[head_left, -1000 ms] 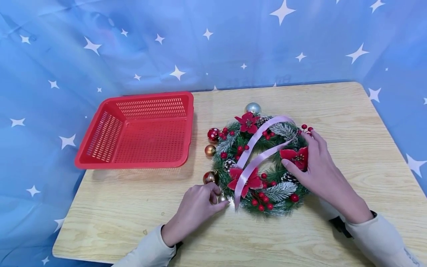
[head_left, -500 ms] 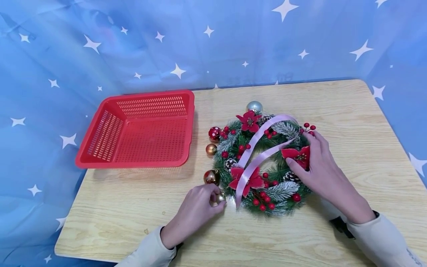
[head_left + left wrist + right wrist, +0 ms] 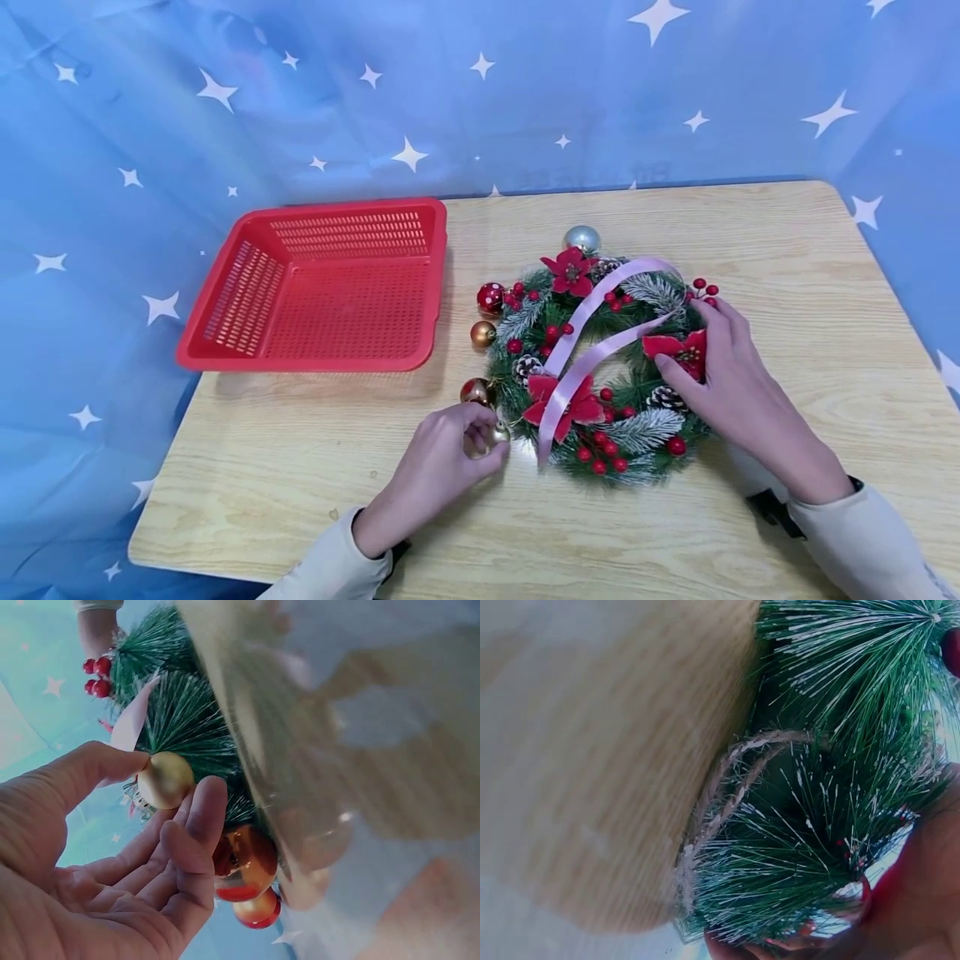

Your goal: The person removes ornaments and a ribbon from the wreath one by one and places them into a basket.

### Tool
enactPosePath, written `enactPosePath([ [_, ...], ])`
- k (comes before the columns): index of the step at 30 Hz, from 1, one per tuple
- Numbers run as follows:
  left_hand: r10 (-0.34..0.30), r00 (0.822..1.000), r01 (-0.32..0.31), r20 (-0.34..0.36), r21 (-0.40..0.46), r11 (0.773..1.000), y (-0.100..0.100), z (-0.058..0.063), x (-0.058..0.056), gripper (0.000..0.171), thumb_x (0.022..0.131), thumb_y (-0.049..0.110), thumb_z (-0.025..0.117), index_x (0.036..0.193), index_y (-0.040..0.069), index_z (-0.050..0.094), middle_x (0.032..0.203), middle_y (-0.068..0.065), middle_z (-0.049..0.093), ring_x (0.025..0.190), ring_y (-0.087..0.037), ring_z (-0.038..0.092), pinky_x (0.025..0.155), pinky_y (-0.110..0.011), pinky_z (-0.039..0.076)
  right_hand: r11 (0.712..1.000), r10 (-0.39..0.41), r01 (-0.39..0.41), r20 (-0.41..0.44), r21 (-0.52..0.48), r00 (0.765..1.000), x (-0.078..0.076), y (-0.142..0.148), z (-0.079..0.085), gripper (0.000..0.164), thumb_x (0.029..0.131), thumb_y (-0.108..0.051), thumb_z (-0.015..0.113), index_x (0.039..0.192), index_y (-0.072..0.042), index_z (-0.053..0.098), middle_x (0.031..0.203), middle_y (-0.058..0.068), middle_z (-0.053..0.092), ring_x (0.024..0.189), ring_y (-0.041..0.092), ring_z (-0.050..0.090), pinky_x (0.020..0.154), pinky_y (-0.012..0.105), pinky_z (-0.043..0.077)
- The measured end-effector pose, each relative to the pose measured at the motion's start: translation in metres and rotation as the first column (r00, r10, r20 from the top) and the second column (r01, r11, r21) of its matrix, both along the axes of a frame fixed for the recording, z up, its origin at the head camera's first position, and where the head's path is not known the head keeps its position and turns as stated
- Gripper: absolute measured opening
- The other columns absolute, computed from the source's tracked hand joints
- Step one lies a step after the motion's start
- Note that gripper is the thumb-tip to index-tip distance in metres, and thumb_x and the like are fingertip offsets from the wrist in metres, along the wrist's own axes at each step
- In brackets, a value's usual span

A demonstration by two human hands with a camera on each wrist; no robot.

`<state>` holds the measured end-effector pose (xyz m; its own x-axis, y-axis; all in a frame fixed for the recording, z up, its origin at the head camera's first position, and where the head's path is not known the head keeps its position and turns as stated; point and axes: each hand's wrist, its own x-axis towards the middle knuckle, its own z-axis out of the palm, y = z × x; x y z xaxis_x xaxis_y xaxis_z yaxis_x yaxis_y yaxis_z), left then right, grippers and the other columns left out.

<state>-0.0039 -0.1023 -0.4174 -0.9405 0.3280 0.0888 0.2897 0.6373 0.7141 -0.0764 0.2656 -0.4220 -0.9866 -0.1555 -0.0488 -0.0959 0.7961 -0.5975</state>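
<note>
A Christmas wreath (image 3: 647, 430) lies on the wooden table, dressed with poinsettias, red berries, pinecones and a loose pink ribbon (image 3: 587, 362). At its lower left rim my left hand (image 3: 448, 452) pinches a small gold bauble (image 3: 166, 780) between thumb and fingers. My right hand (image 3: 742, 396) grips the wreath's right side, the thumb over a red poinsettia (image 3: 681, 353) and the fingers along the outer edge. The right wrist view shows green needles and a twine loop (image 3: 769, 739) at the wreath's edge. The right fingertips are partly hidden by greenery.
A red plastic basket (image 3: 431, 321) stands on the left of the table (image 3: 300, 492). Along the wreath's left side sit a shiny brown bauble (image 3: 476, 391), a copper one (image 3: 482, 334) and a red dotted one (image 3: 491, 297). A silver bauble (image 3: 582, 238) is behind it.
My left fingers have shifted slightly around the gold bauble, which sits a little nearer the brown one. My right hand keeps its hold on the wreath. The head view has shifted slightly.
</note>
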Motion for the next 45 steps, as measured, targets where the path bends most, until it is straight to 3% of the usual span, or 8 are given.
enactPosePath([
  [11,0.001,0.988,0.021,-0.152,0.145,0.989,-0.006,0.012,-0.01,0.023,0.084,0.0,0.087,0.104,0.005,0.075,0.089,-0.001,0.071,0.078,-0.02,0.068,0.067,-0.027,0.057,1.0,-0.004,0.004,0.01,-0.008,1.0,0.0,0.001,-0.001,0.097,0.108,-0.047,0.065,0.174,-0.004,0.008,0.176,0.032,0.001,0.154,0.063,0.017,0.1,0.089,0.032],
  [27,-0.01,0.972,0.054,-0.234,0.184,0.981,-0.025,0.029,-0.026,0.03,0.086,-0.002,0.085,0.114,0.004,0.075,0.094,-0.001,0.072,0.082,-0.018,0.068,0.068,-0.032,0.057,1.0,0.005,-0.005,0.026,0.011,1.0,0.0,-0.002,0.0,0.094,0.109,-0.046,0.063,0.174,-0.006,0.008,0.176,0.031,0.002,0.146,0.066,0.029,0.094,0.088,0.038],
  [32,0.005,0.959,0.06,-0.284,0.218,0.974,-0.036,0.04,-0.038,0.029,0.086,-0.004,0.084,0.112,0.001,0.075,0.095,-0.004,0.074,0.084,-0.025,0.071,0.068,-0.033,0.058,1.0,0.008,-0.008,0.029,0.005,1.0,-0.001,-0.003,0.001,0.095,0.109,-0.046,0.063,0.175,-0.007,0.007,0.176,0.031,0.001,0.148,0.066,0.027,0.096,0.089,0.035],
  [36,0.034,0.953,0.042,-0.301,0.241,0.97,-0.048,0.049,-0.051,0.028,0.087,-0.005,0.084,0.113,0.002,0.076,0.097,-0.003,0.076,0.084,-0.021,0.07,0.066,-0.034,0.058,1.0,0.006,-0.006,0.028,0.003,1.0,0.0,-0.003,0.001,0.095,0.109,-0.046,0.064,0.175,-0.007,0.007,0.176,0.032,0.002,0.148,0.066,0.026,0.098,0.089,0.033],
  [45,0.082,0.971,-0.023,-0.223,0.253,0.967,-0.066,0.069,-0.079,0.023,0.09,-0.003,0.083,0.111,0.003,0.076,0.093,-0.002,0.075,0.078,-0.016,0.067,0.063,-0.026,0.056,1.0,-0.007,0.007,0.038,0.017,0.999,0.0,-0.002,0.003,0.095,0.109,-0.046,0.063,0.175,-0.007,0.007,0.176,0.032,0.001,0.148,0.067,0.025,0.096,0.091,0.033],
])
